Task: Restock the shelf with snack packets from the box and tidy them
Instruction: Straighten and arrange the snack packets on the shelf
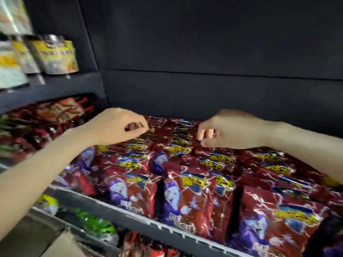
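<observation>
Head view: both hands over the back rows of packets

We see the shelf (pixel 115 210) packed with red snack packets (pixel 187 203), standing in rows front to back, purple figure and yellow lettering on the fronts. The left hand (pixel 118 125) hangs over the rear left rows, fingers curled in toward the palm; we can't tell whether it pinches a packet top or holds nothing. The right hand (pixel 228 128) sits over the rear middle rows, fingers curled, thumb low by the packet tops; again we can't tell if it grips anything. The two hands are well apart. A cardboard box (pixel 63 245) corner shows bottom left, below the shelf edge. Green packets (pixel 96 225) lie on the shelf underneath. Yellow pouches (pixel 55 54) stand on an upper left shelf. The picture is motion-blurred.
</observation>
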`<state>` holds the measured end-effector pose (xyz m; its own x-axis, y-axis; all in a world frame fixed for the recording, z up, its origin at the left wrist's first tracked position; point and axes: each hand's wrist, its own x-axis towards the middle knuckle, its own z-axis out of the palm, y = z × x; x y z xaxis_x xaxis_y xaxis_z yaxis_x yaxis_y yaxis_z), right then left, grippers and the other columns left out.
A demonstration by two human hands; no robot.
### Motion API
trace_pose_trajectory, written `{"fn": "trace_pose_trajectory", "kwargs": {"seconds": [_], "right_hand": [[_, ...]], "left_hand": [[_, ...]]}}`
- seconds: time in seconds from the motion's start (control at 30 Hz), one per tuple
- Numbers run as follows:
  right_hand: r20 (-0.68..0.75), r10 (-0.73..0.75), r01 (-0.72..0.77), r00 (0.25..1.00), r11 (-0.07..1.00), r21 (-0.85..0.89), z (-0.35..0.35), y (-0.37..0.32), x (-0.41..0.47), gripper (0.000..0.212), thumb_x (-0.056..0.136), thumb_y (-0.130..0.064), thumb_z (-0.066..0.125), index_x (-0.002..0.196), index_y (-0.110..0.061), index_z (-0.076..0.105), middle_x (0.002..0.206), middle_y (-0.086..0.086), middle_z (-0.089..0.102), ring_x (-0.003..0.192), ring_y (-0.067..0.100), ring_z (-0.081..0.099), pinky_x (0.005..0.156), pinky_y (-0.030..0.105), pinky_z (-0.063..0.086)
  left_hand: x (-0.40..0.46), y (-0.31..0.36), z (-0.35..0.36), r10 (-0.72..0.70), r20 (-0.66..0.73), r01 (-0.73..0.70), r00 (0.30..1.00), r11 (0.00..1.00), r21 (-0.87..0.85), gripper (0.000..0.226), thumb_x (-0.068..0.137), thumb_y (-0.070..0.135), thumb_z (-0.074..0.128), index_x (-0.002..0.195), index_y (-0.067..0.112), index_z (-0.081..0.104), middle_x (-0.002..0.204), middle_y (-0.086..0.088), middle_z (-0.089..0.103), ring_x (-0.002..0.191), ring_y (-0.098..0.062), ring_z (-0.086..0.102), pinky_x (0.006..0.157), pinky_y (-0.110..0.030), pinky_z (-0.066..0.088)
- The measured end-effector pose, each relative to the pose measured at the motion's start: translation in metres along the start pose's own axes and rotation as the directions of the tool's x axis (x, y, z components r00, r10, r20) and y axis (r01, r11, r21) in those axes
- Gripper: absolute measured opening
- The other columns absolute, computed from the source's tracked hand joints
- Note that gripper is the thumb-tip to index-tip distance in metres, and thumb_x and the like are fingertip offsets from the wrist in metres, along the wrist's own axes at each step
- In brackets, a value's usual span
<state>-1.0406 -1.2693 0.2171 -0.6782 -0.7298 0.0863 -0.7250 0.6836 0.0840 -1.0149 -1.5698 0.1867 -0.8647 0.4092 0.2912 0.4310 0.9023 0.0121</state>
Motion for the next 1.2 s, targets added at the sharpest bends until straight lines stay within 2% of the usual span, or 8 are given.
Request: {"fn": "trace_pose_trajectory", "kwargs": {"seconds": [0.17,0.27,0.47,0.6,0.8,0.93,1.07,1.2], "right_hand": [[-0.067,-0.065,0.07,0.996,0.995,0.075,0.012,-0.055,0.071,0.018,0.092,-0.034,0.054,0.106,-0.032,0.064,0.098,-0.01,0.066,0.085,0.01,0.058,0.07,0.027,0.042],[-0.066,-0.05,0.059,0.997,0.988,0.144,0.019,-0.08,0.109,0.02,0.092,-0.034,0.056,0.111,-0.033,0.063,0.103,-0.014,0.067,0.086,0.006,0.059,0.077,0.028,0.05],[0.003,-0.096,0.093,0.995,0.976,0.199,0.045,-0.115,0.167,0.024,0.092,-0.032,0.058,0.115,-0.031,0.062,0.107,-0.014,0.066,0.09,0.003,0.06,0.082,0.028,0.049],[0.054,-0.101,0.089,0.993,0.978,0.191,0.061,-0.123,0.185,0.023,0.095,-0.029,0.054,0.115,-0.028,0.063,0.107,-0.013,0.067,0.087,0.004,0.06,0.08,0.031,0.051],[0.104,-0.114,0.086,0.988,0.966,0.242,0.072,-0.143,0.213,0.043,0.086,-0.057,0.057,0.11,-0.021,0.063,0.099,-0.011,0.067,0.083,0.006,0.06,0.076,0.028,0.05],[0.126,-0.205,0.186,0.971,0.971,0.148,0.079,-0.159,0.221,0.043,0.084,-0.052,0.063,0.112,-0.02,0.056,0.102,-0.006,0.06,0.088,0.013,0.053,0.069,0.03,0.045],[0.093,-0.251,0.233,0.964,0.957,0.171,0.074,-0.162,0.216,0.036,0.085,-0.047,0.064,0.112,-0.024,0.055,0.099,-0.009,0.057,0.087,0.011,0.052,0.068,0.03,0.046],[0.109,-0.177,0.164,0.978,0.979,0.123,0.082,-0.164,0.22,0.038,0.085,-0.054,0.06,0.108,-0.025,0.053,0.098,-0.007,0.061,0.086,0.015,0.057,0.071,0.034,0.05]], "left_hand": [[-0.05,-0.093,0.003,-0.143,-0.037,0.138,0.989,0.986,-0.097,0.014,0.089,0.025,0.062,0.096,0.037,0.064,0.09,0.021,0.06,0.082,0.006,0.058,0.079,-0.032,0.051],[-0.064,-0.138,0.006,-0.184,0.005,0.183,0.983,0.972,-0.145,0.02,0.089,0.021,0.063,0.097,0.039,0.061,0.094,0.013,0.06,0.087,0.004,0.056,0.085,-0.035,0.048],[-0.085,-0.189,0.01,-0.137,0.141,0.161,0.981,0.97,-0.18,0.029,0.085,0.038,0.064,0.114,0.041,0.058,0.114,0.019,0.054,0.106,0.002,0.053,0.099,-0.029,0.041],[-0.088,-0.203,0.019,-0.046,0.252,0.09,0.967,0.982,-0.165,0.053,0.083,0.025,0.069,0.131,0.036,0.049,0.127,0.019,0.045,0.119,0.003,0.04,0.105,-0.02,0.03],[-0.096,-0.216,0.039,-0.115,0.338,0.153,0.934,0.984,-0.088,0.059,0.077,0.044,0.073,0.128,0.038,0.043,0.127,0.021,0.04,0.11,0.001,0.046,0.094,-0.026,0.042],[-0.092,-0.215,0.048,-0.11,0.315,0.135,0.943,0.989,-0.06,0.054,0.077,0.046,0.072,0.123,0.034,0.045,0.123,0.018,0.047,0.107,-0.002,0.047,0.09,-0.023,0.041],[-0.096,-0.221,0.062,-0.137,0.328,0.15,0.935,0.989,-0.015,0.054,0.08,0.05,0.067,0.128,0.036,0.046,0.133,0.016,0.05,0.119,-0.009,0.049,0.096,-0.034,0.043],[-0.097,-0.226,0.063,-0.14,0.276,0.174,0.951,0.979,-0.102,0.047,0.081,0.049,0.066,0.125,0.038,0.052,0.127,0.017,0.056,0.1,0.0,0.05,0.087,-0.027,0.043]]}}
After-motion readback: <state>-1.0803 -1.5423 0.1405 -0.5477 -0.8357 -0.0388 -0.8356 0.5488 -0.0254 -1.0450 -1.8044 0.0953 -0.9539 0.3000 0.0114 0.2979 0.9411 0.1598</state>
